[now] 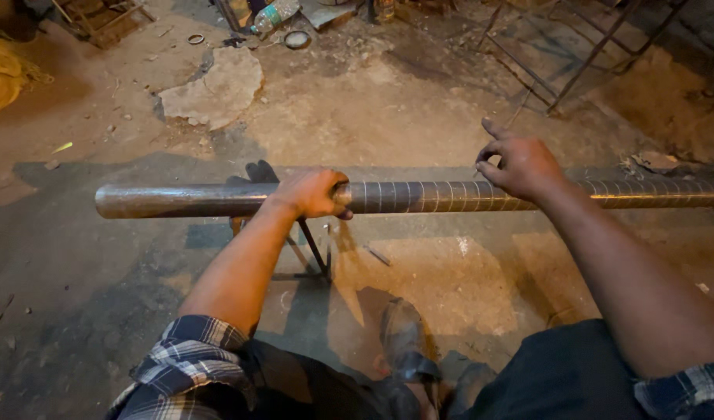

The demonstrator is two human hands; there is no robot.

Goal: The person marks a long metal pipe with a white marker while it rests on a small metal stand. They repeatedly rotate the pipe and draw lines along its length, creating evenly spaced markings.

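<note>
Nearest the camera, one dark shoe (404, 338) is resting on the dirt floor (100, 272) between the person's knees. Beyond it, one long metal pipe (419, 197) is lying level across a single small stand (314, 253), scored with many thin rings. The left hand (314, 192) is wrapping its fingers tightly around the pipe. The right hand (520, 165) is resting on top of it, fingers loosely curled, gripping nothing. Farther off, one plastic bottle (275, 14) is lying beside one flat stone slab (215, 87).

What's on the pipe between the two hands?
Head view: between the left hand and right hand lies only bare pipe, ringed with evenly spaced scribed lines.
</note>
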